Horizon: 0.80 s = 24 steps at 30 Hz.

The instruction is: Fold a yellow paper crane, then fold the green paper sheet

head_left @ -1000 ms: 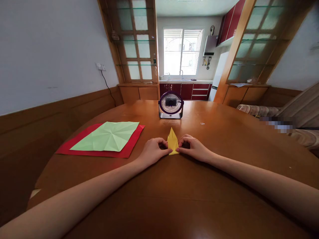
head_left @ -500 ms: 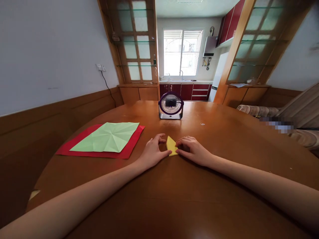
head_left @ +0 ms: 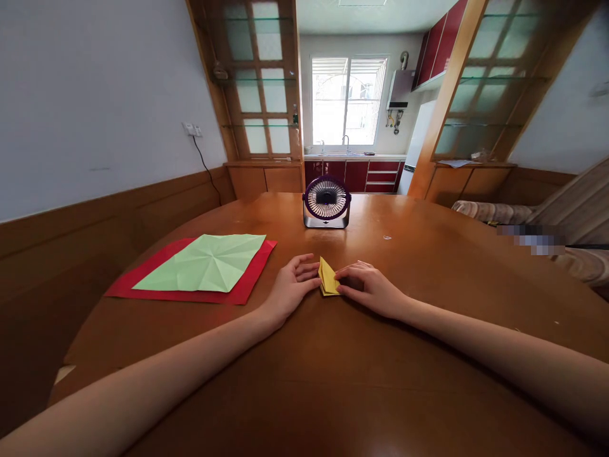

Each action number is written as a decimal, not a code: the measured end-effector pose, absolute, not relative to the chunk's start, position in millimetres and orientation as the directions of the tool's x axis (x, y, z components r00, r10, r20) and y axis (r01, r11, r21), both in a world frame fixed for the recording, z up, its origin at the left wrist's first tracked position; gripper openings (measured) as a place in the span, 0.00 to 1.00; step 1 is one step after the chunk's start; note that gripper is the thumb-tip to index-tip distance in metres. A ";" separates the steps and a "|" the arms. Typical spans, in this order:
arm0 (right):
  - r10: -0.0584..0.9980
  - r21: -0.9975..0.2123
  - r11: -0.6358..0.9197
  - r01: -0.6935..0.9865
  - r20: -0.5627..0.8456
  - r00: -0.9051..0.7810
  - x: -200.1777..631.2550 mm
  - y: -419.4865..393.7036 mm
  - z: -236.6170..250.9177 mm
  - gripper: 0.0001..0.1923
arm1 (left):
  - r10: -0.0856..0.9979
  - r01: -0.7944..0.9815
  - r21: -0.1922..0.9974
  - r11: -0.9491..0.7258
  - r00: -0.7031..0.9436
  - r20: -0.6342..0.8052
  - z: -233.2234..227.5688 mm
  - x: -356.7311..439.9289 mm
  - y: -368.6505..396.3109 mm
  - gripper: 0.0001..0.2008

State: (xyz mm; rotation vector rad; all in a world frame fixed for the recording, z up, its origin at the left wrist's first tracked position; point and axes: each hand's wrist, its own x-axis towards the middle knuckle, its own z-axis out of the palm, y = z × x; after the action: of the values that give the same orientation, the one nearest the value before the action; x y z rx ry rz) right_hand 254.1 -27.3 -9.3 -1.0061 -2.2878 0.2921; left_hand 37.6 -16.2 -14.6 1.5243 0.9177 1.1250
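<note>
A small piece of folded yellow paper [head_left: 328, 279] rises to a point on the brown table, its layers slightly parted along the left and lower edges. My right hand [head_left: 368, 289] pinches its right side between thumb and fingers, which cover that edge. On the other side, my left hand [head_left: 292, 285] has its fingers stretched out and a little apart. The left thumb tip comes up to the paper's left edge; whether it presses on it I cannot tell.
Left of my hands, a creased light green sheet [head_left: 209, 263] lies on a red sheet [head_left: 247, 292]. A small purple fan [head_left: 326, 200] stands farther back on the round table [head_left: 304, 393]. A tiny pale scrap [head_left: 387, 237] lies to the right of the fan.
My left fingers have straightened, and the left thumb has moved up from the paper's lower edge to its left side. The paper has tilted slightly; my right hand keeps its pinch.
</note>
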 end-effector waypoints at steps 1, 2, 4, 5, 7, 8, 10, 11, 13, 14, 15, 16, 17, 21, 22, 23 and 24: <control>0.733 -0.451 0.680 0.578 0.448 -0.512 254.0 -27.7 -8.2 0.10 | 0.940 -0.008 0.976 -0.216 0.268 0.211 -13.8 38.3 -17.5 0.23; 0.739 -0.477 0.674 0.564 0.448 -0.503 253.8 -28.3 -7.2 0.10 | 0.943 -0.026 0.976 -0.216 0.253 0.216 -13.1 39.1 -18.6 0.23; 0.740 -0.523 0.672 0.523 0.451 -0.499 253.3 -30.0 -5.8 0.11 | 0.946 -0.042 0.972 -0.231 0.224 0.234 -12.7 40.7 -20.5 0.23; 0.735 -0.544 0.676 0.496 0.453 -0.505 253.0 -30.8 -5.6 0.11 | 0.945 -0.042 0.968 -0.247 0.212 0.250 -12.9 41.5 -21.2 0.23; 0.735 -0.603 0.670 0.433 0.455 -0.503 252.5 -31.4 -6.2 0.11 | 0.933 -0.025 0.954 -0.297 0.203 0.296 -13.6 43.1 -22.3 0.22; 0.747 -0.651 0.650 0.393 0.449 -0.490 252.2 -30.9 -7.0 0.12 | 0.925 -0.016 0.945 -0.327 0.201 0.323 -13.8 43.8 -22.9 0.22; 0.791 -0.764 0.572 0.298 0.419 -0.445 251.6 -28.6 -9.5 0.14 | 0.909 -0.014 0.927 -0.374 0.195 0.369 -13.7 45.1 -24.0 0.22; 0.818 -0.814 0.524 0.250 0.398 -0.416 251.2 -26.8 -11.0 0.16 | 0.904 -0.025 0.923 -0.385 0.191 0.382 -13.3 45.7 -24.6 0.22; 0.863 -0.884 0.435 0.171 0.355 -0.360 250.1 -23.2 -13.5 0.21 | 0.902 -0.068 0.919 -0.387 0.179 0.393 -11.6 46.8 -25.8 0.22; 0.879 -0.905 0.401 0.143 0.335 -0.340 249.4 -21.8 -14.2 0.23 | 0.903 -0.095 0.919 -0.384 0.172 0.395 -10.6 47.4 -26.5 0.22; 0.890 -0.921 0.371 0.119 0.316 -0.329 248.7 -20.9 -14.5 0.23 | 0.903 -0.123 0.917 -0.380 0.164 0.396 -9.4 47.9 -27.1 0.22; 0.898 -0.936 0.340 0.095 0.293 -0.328 247.9 -20.5 -14.3 0.23 | 0.904 -0.149 0.914 -0.377 0.157 0.399 -8.3 48.5 -27.8 0.22; 0.904 -0.949 0.305 0.073 0.265 -0.337 247.2 -20.7 -13.6 0.21 | 0.903 -0.171 0.910 -0.377 0.150 0.402 -7.3 49.0 -28.4 0.22; 0.929 -0.989 0.148 -0.013 0.143 -0.342 245.1 -24.2 -8.5 0.16 | 0.908 -0.227 0.906 -0.358 0.142 0.395 -5.2 50.5 -29.8 0.23; 0.938 -0.993 0.117 -0.035 0.122 -0.326 245.0 -24.8 -7.5 0.16 | 0.911 -0.233 0.907 -0.350 0.142 0.388 -5.1 50.6 -29.8 0.24; 0.947 -0.994 0.097 -0.056 0.110 -0.303 244.9 -25.2 -7.0 0.16 | 0.916 -0.237 0.910 -0.340 0.136 0.378 -5.0 50.7 -29.7 0.26; 0.954 -0.993 0.087 -0.074 0.104 -0.281 244.9 -25.3 -6.9 0.15 | 0.925 -0.238 0.916 -0.324 0.123 0.360 -5.1 50.8 -29.4 0.28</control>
State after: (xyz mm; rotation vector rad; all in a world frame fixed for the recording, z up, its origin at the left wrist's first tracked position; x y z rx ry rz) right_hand 244.9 -25.3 -6.9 -0.9416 -1.4144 1.3698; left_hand 50.8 -29.4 -5.1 1.3643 0.7395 1.4244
